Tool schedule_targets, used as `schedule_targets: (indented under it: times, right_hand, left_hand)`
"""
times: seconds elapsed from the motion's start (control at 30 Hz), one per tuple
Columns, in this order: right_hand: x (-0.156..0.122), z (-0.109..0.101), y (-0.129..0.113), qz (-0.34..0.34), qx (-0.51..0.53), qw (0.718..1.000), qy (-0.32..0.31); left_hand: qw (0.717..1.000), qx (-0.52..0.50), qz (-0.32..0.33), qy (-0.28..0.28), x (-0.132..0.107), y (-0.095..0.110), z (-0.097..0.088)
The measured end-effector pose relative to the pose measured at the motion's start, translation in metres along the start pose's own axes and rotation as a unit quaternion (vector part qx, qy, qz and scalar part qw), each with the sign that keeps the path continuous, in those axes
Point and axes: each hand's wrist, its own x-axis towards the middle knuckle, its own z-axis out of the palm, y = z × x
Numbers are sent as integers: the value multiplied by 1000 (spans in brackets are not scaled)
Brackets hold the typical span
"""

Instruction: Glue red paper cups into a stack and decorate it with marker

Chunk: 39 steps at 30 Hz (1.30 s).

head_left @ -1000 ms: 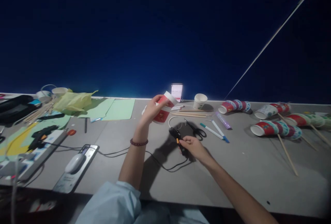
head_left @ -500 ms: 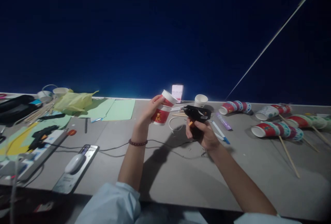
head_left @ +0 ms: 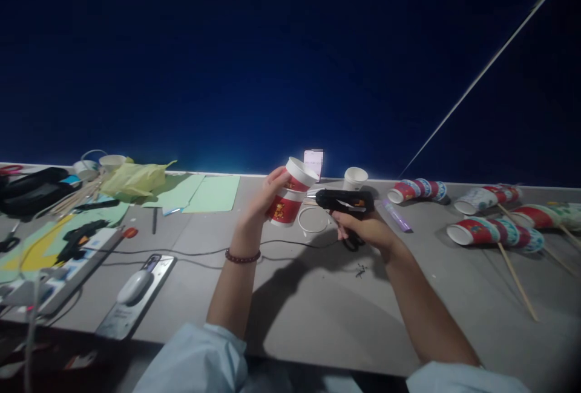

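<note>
Two red and white paper cup pieces, one above the other, form a paper cup stack that my left hand grips from the left, fingers wrapped round the upper piece. My right hand is closed round the handle of a black glue gun. The gun lies level, its nozzle pointing left and close to the seam between the cup pieces; I cannot tell whether it touches. Beneath the nozzle a white ring lies on the table. A white paper cup stands behind the gun.
Several joined cup tubes with wooden sticks lie at the right. A phone leans against the back wall. At the left are a power strip, a white mouse, green paper and a yellow bag. A black cable crosses the table.
The glue gun has turned more level, its nozzle nearer the cup seam, and my right hand has shifted slightly right. My left hand still holds the cups in nearly the same place.
</note>
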Motion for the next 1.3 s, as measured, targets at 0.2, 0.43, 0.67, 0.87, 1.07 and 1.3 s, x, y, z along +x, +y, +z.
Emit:
schedule_targets:
  times: [0.2, 0.43, 0.67, 0.87, 1.07, 1.3]
  right_hand:
    - [1, 2, -4, -19, -8, 1000, 18]
    - [0, -2, -2, -21, 10, 1000, 9]
    - [-1, -1, -2, -3, 36, 999, -5]
    - [-3, 1, -4, 2, 48, 999, -3]
    - [-4, 2, -7, 5, 52, 999, -13]
    - [-7, 2, -7, 10, 44, 999, -13]
  left_hand:
    - [1000, 1, 3, -20, -1, -1, 0]
    - [1000, 22, -5, -16, -1, -4, -1]
    - [999, 47, 9, -5, -1, -4, -2]
    - [999, 49, 20, -7, -3, -2, -1]
    - [997, 76, 26, 8, -4, 3, 0]
    - [993, 109, 45, 5, -5, 3, -5]
